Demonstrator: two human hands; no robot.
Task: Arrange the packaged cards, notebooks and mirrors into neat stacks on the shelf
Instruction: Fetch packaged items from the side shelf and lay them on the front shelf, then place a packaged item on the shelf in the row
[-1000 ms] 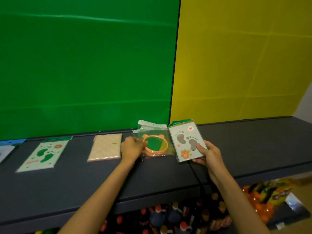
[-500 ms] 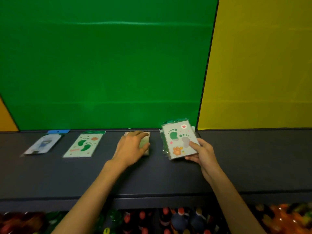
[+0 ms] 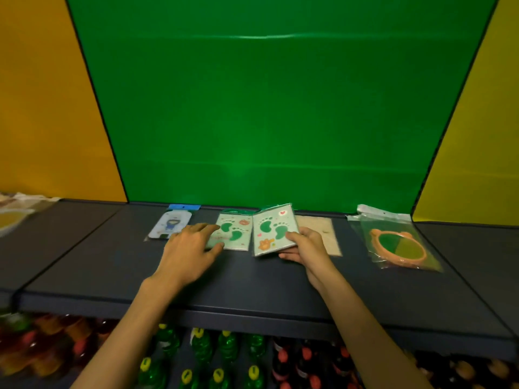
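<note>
Right hand (image 3: 304,247) pinching a packaged footprint card (image 3: 273,233) at its lower right corner, thumb on the printed face, fingers (image 3: 288,255) curled under the back. Card held tilted, just clear of the dark shelf (image 3: 252,287), its left edge against or slightly over a matching footprint card (image 3: 234,233) lying flat on the shelf. Likely reason for the hold: a corner pinch leaves most of the card free to be slid over its twin.

Left hand (image 3: 189,248) flat on the shelf, fingers straight and slightly spread, tips on the left part of the lying card. Probably steadying it so the slick wrapping does not skid when the second card comes down.

Both cards alike: pale mint face, two green footprints, small orange bear motif, clear glossy sleeve with green header strip. Held one also shows a red heart near the top right corner.

Elsewhere along the shelf: a small packet with a blue header (image 3: 171,224) at the left, partly behind the left hand; a plain tan notebook (image 3: 323,234) just right of the right hand, partly hidden by it; a round orange-framed mirror (image 3: 398,245) in a clear bag, well apart at the right. All single, not yet stacked.

Judgement: pairing of the footprint cards in hand; rest of the sorting still ahead.
</note>
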